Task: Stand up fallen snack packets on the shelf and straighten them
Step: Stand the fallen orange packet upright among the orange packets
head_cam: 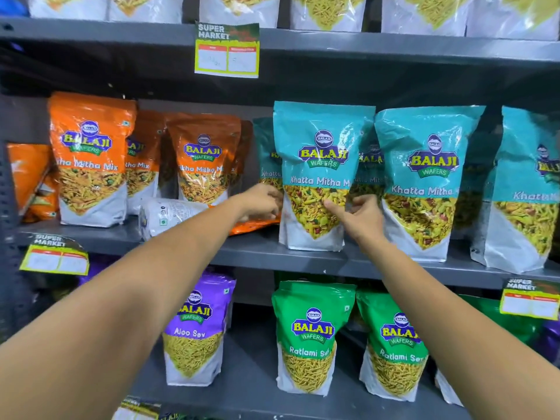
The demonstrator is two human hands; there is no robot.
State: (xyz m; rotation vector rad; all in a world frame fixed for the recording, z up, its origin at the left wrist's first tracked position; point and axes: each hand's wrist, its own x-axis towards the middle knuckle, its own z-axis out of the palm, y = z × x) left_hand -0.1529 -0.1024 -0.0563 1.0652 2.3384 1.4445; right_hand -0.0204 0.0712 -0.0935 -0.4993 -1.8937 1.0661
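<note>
The teal packet (315,177) stands upright on the middle shelf (257,253) between both hands; left hand (262,203) and right hand (360,215) pinch its side edges; a fallen orange packet (194,215) lies lengthwise just left, nearer the left hand.

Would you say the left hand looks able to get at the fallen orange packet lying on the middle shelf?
Probably yes: the left hand is right above the fallen orange packet, whose front lies open, with nothing between them.

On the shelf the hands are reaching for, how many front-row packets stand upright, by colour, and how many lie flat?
Orange packets, upright: 2
Teal packets, upright: 3
Fallen packet, flat: 1
Total: 6
</note>
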